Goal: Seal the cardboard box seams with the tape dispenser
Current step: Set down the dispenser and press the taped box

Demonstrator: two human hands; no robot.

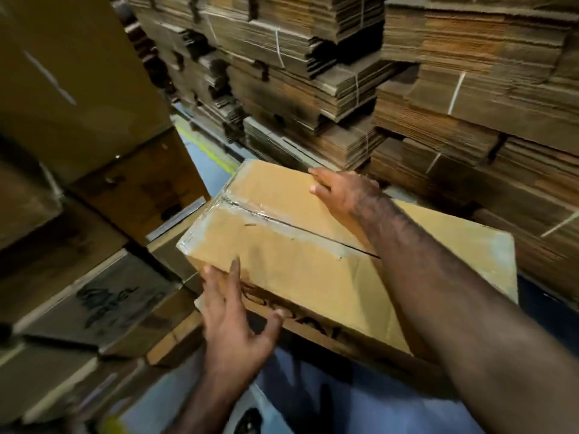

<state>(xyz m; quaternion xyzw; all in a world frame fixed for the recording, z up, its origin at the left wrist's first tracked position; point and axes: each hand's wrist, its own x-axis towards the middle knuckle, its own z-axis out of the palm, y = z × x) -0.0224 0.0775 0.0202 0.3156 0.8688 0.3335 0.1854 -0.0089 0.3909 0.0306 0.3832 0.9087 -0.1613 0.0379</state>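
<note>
cardboard box point(313, 270), centre seam taped glossy, steadied by both hands' flat, straight fingers.

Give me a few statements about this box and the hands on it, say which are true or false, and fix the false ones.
1. Clear tape runs along the centre seam of the cardboard box. True.
2. The right hand holds a tape dispenser. False: it rests on the box's far edge, and no dispenser is in view.
3. The left hand touches the box's near corner with spread fingers. True.
4. The box flaps stand open. False: they are folded shut.
5. Bundles of flat cardboard are stacked behind the box. True.
</note>
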